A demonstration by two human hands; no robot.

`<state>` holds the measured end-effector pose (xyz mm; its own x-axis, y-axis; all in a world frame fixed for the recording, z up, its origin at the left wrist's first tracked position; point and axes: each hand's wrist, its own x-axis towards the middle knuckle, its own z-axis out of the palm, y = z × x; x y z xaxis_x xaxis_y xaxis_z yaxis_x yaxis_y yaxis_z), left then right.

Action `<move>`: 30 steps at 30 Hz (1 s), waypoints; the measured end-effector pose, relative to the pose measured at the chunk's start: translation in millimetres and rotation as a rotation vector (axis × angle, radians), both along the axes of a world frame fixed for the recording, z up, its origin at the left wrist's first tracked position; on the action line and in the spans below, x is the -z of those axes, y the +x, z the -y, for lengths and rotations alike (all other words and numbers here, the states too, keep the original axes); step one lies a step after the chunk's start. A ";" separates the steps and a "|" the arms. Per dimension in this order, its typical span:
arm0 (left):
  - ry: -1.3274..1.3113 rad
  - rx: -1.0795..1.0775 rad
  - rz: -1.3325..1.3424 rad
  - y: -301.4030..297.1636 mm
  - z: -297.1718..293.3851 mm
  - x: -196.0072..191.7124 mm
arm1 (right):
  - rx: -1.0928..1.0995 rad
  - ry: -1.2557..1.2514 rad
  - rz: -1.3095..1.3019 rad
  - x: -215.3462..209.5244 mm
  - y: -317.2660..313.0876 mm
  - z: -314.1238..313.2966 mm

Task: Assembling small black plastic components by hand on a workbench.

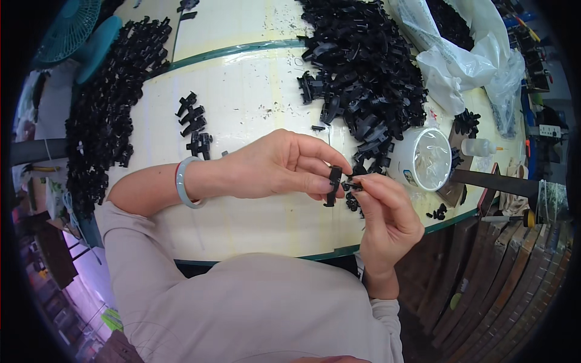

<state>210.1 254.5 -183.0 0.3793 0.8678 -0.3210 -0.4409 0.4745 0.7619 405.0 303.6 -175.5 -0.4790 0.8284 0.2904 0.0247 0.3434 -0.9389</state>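
Observation:
Between thumb and fingers my left hand (278, 166) grips a black plastic part (333, 184), a narrow, upright molded piece. Close beside it, my right hand (390, 218) pinches a smaller black plastic piece (351, 185) with thumb and forefinger. The two pieces meet or nearly meet; the fingertips hide whether they touch. Just beyond my hands rises a large heap of black plastic parts (369, 78). A short row of similar black parts (193, 121) lies on the table past my left forearm.
A white tub (417, 158) with clear plastic inside stands right of my hands, near a small bottle (478, 147). Farther back are a white plastic bag (451, 66) and, at the left edge, piled black parts (106, 115) beside a teal fan (66, 30). Green tape (242, 50) crosses the pale table.

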 end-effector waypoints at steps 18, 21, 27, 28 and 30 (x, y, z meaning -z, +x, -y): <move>0.162 -0.116 -0.104 2.0 5.2 6.6 | -0.063 -0.122 0.003 6.4 -4.8 1.5; 0.230 -0.129 -0.220 2.6 7.4 6.4 | -0.062 -0.006 0.059 6.4 -5.8 0.8; 0.340 -0.110 -0.461 3.1 7.8 1.4 | -0.030 0.057 0.067 11.3 -5.8 2.4; 0.361 -0.123 -0.499 2.7 8.0 1.9 | -0.031 0.070 0.067 12.5 -6.3 2.7; 0.371 -0.129 -0.529 2.1 8.7 3.2 | -0.052 0.081 0.081 13.9 -8.1 -1.5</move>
